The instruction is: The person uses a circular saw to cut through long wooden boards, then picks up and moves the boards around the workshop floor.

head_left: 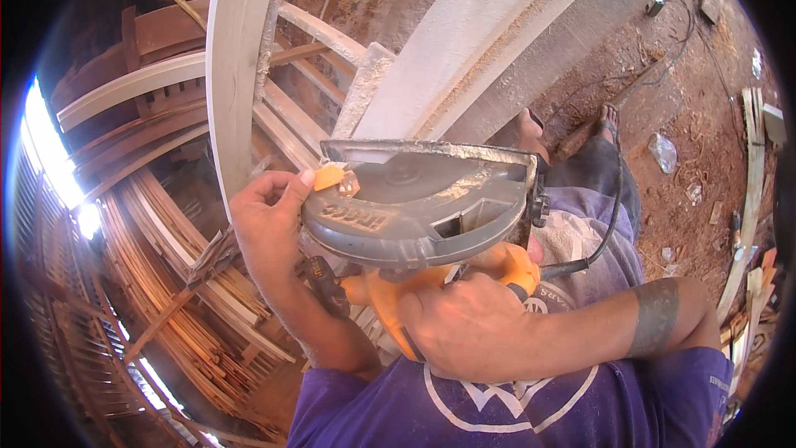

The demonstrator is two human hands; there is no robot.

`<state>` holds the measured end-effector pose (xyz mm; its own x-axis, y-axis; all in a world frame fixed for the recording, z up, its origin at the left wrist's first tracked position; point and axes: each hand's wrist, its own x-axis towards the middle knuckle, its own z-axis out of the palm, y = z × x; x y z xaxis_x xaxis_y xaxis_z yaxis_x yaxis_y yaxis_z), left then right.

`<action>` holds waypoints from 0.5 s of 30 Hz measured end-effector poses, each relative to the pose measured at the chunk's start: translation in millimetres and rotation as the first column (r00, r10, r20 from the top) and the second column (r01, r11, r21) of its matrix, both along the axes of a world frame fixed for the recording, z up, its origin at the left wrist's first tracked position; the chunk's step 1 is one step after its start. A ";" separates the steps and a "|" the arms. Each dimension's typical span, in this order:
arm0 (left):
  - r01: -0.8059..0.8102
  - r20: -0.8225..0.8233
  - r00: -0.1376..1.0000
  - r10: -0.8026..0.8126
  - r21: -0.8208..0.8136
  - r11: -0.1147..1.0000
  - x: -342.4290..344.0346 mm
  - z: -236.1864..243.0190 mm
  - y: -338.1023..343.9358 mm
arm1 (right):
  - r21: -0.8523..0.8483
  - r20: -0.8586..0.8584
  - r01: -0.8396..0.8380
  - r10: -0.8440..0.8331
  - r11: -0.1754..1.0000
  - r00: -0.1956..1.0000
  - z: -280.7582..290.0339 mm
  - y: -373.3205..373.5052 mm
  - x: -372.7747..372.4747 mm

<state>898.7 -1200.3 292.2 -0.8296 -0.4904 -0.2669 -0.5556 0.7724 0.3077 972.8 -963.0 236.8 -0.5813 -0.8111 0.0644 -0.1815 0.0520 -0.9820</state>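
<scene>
Circular saw (423,228), grey guard (373,203) facing camera; right grip (464,315) wrapped round its orange handle (388,309); left grip (269,203) pinching small orange piece (330,177) at saw's edge. Pale boards (464,41) beyond.

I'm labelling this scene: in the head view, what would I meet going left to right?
Bright wall gap, left hand, circular saw, clear plastic scrap, long pale wood strip.

Circular saw (402,228): grey guard, yellow-orange body, black cord (578,265) attached. Held aloft, tipped over, guard's flat side facing up; base edge dusty. Small orange piece (329,177): pinched beside guard's left end; contact unclear.
</scene>
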 end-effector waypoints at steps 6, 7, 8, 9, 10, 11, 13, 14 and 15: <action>0.006 0.003 1.000 -0.006 -0.010 1.000 -0.9 -0.8 -5.8 | -0.034 0.015 0.042 -0.042 0.999 0.999 -4.7 -10.8 5.5; 0.006 0.004 1.000 -0.006 -0.010 1.000 -0.6 -0.9 -6.7 | -0.069 0.015 0.106 -0.106 0.992 0.994 -6.0 -12.9 7.6; 0.001 0.000 1.000 -0.001 0.002 1.000 -0.1 -0.8 -7.8 | -0.069 0.014 0.106 -0.105 0.992 0.994 -5.8 -13.8 7.6; -0.004 -0.004 1.000 0.004 0.014 1.000 0.2 -0.5 -8.6 | -0.067 0.013 0.107 -0.106 0.992 0.994 -5.5 -14.8 7.5; -0.005 -0.005 1.000 0.005 0.014 1.000 -0.1 0.1 -8.6 | -0.065 0.013 0.107 -0.107 0.992 0.994 -5.3 -15.8 7.3; -0.003 -0.001 1.000 0.003 0.011 1.000 -1.1 0.8 -8.2 | -0.064 0.012 0.107 -0.107 0.992 0.994 -4.0 -15.5 5.1; -0.001 0.004 1.000 0.001 0.010 1.000 -1.8 1.1 -10.1 | 0.006 0.027 -0.032 0.032 0.999 0.999 -0.6 -13.6 -0.9; -0.003 0.008 1.000 0.003 0.007 1.000 -2.2 1.0 -12.0 | 0.007 0.026 -0.031 0.031 0.999 0.999 -2.1 -15.7 1.2; -0.004 0.012 1.000 0.004 0.004 1.000 -2.6 0.9 -13.4 | -0.033 0.027 0.028 -0.027 0.999 0.999 -5.1 -19.2 5.0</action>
